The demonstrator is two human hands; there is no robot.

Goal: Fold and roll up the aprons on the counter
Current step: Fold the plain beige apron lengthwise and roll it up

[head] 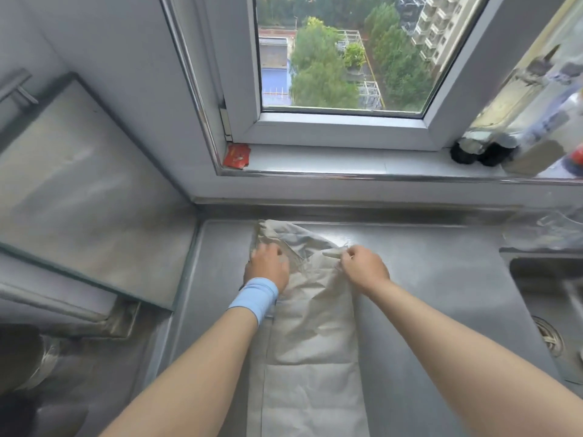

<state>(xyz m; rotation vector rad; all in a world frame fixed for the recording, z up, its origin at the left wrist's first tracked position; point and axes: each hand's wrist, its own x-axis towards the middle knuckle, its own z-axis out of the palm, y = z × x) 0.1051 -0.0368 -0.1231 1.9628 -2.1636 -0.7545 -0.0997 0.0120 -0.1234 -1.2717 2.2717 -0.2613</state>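
- Beige apron (312, 335): folded lengthwise into a strip on steel desk (426, 294).
- Left hand (267, 267): fingers flat, pressing the fabric.
- Right hand (364, 268): fingers pinching apron's strap (332, 253).

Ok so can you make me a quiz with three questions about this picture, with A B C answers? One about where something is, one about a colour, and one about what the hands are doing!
1. Where is the small red packet?
A. on the window sill
B. in the sink
C. on the apron

2. What colour is the wristband on the left wrist?
A. green
B. light blue
C. black

3. What is the right hand doing?
A. hanging in the air
B. holding a cup
C. pinching the apron

Answers:
1. A: the red packet lies in the left corner of the window sill.
2. B: the wristband behind the left hand is light blue.
3. C: the right hand pinches a fold of the beige apron, which lies on the steel counter.
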